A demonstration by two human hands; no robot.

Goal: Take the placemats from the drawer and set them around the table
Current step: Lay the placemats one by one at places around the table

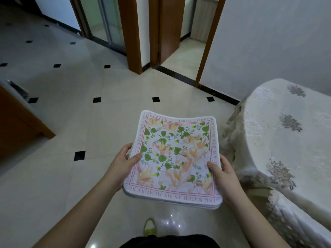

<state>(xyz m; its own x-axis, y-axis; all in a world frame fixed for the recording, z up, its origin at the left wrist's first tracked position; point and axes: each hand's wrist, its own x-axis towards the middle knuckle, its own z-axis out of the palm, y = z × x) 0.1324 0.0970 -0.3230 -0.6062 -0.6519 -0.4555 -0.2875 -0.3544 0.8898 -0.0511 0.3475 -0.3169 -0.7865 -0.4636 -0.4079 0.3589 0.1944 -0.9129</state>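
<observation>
A stack of several square placemats, white with a pink lettered border and a floral print, is held level above the floor in front of me. My left hand grips the stack's left edge, thumb on top and fingers underneath. At the right edge my right hand holds it the same way. The table, draped in a cream embroidered cloth that hangs to the floor, stands to my right, a short way from the stack.
Cream floor tiles with small black diamonds stretch ahead and left. A wooden cabinet corner stands at the left. Brown door frames and open doorways lie ahead. A green shoe shows below the stack.
</observation>
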